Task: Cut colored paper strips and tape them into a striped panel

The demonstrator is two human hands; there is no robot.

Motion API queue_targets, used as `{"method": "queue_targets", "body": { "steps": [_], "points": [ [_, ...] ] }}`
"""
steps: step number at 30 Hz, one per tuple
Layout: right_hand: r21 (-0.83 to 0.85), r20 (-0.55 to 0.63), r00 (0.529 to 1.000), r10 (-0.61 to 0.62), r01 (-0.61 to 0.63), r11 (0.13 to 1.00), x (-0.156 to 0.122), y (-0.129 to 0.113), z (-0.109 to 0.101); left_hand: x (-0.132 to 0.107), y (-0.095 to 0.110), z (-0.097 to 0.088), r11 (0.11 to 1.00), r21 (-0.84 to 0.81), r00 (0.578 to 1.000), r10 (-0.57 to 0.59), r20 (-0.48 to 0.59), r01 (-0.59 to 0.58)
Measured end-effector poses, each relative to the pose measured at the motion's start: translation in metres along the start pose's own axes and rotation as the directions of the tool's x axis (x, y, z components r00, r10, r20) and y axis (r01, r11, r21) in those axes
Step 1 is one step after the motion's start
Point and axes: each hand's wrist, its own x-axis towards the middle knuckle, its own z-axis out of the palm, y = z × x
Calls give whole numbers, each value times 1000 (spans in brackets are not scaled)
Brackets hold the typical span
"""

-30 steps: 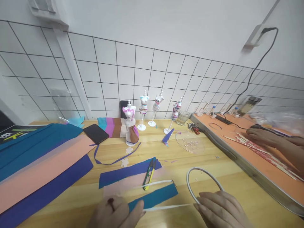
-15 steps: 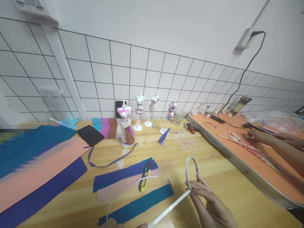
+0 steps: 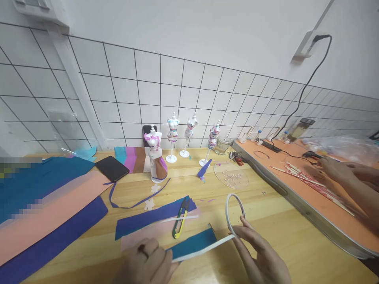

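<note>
At the lower right, my right hand (image 3: 257, 248) holds a thin ring-shaped roll of narrow white tape (image 3: 227, 213) upright between thumb and fingers. From the roll a white strip (image 3: 207, 248) stretches leftward to my left hand (image 3: 151, 260), whose closed fingers pinch it. The strip passes over a teal fabric piece (image 3: 195, 241). Yellow-and-green thread snips (image 3: 181, 221) lie just beyond my left hand, on purple (image 3: 154, 217) and pale pink fabric strips. Another thin white strip (image 3: 189, 217) crosses the snips.
Small dress-form mannequins (image 3: 172, 134) stand along the grid wall. A phone (image 3: 112, 167) and large fabric sheets (image 3: 59, 213) lie left. A clear round tray (image 3: 231, 175) holds small beads. On the orange table (image 3: 296, 189) at right are another person's hands (image 3: 340, 169) and red-and-white sticks.
My left hand has come up into view from the bottom edge, raising its end of the strip. The roll in my right hand has shifted slightly left. The other person's hands moved slightly right.
</note>
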Motion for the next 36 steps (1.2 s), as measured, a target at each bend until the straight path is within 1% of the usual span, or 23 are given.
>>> {"method": "queue_targets", "body": {
  "steps": [2, 4, 6, 9, 11, 13, 15, 17, 20, 22, 25, 28, 30, 31, 33, 35, 36],
  "points": [
    [17, 4, 993, -114, 114, 993, 11, -7, -3, 3, -3, 3, 990, -76, 993, -113, 31, 115],
    [26, 25, 981, -193, 192, 981, 18, -12, -4, 5, -5, 3, 978, -125, 986, -167, 20, 168],
    [30, 74, 969, -235, 233, 972, 18, -12, -2, 8, -4, 1, 975, -147, 985, -173, -24, 167],
    [40, 163, 946, -280, 277, 960, 9, -7, 3, 11, 3, 0, 969, -194, 979, -177, -98, 155],
    [61, 213, 922, -324, 319, 946, 2, -3, 7, 12, 8, 0, 966, -226, 973, -166, -163, 127],
    [81, 265, 893, -364, 355, 931, -4, 0, 11, 13, 9, -1, 964, -248, 969, -148, -200, 96],
    [93, 315, 867, -385, 376, 922, -8, 1, 14, 13, 8, -4, 958, -272, 967, -149, -208, 89],
    [96, 335, 858, -389, 380, 920, -9, 2, 16, 13, 5, -9, 953, -286, 969, -158, -189, 100],
    [114, 313, 865, -392, 376, 920, -8, 1, 16, 13, 2, -13, 951, -291, 973, -155, -168, 102],
    [123, 295, 869, -397, 377, 918, -7, 0, 16, 14, 1, -12, 952, -290, 966, -162, -201, 99],
    [111, 277, 875, -396, 380, 918, -5, -5, 15, 13, 2, -8, 956, -279, 963, -151, -221, 86],
    [83, 224, 917, -330, 319, 944, -3, -14, 15, 14, 3, -8, 964, -251, 979, -129, -159, 86],
    [78, 178, 939, -295, 285, 955, 0, -20, 16, 14, 2, -11, 970, -229, 983, -119, -139, 85],
    [83, 167, 942, -291, 281, 956, 2, -23, 15, 14, 2, -12, 971, -219, 986, -121, -117, 93],
    [109, 187, 940, -286, 269, 957, 6, -28, 11, 14, -2, -15, 963, -234, 986, -151, -70, 131],
    [160, 234, 932, -277, 244, 956, 12, -32, 3, 13, -6, -20, 942, -271, 978, -210, -15, 198],
    [184, 253, 929, -270, 227, 956, 14, -33, -2, 12, -9, -24, 917, -316, 968, -252, 17, 245]
  ]
}}
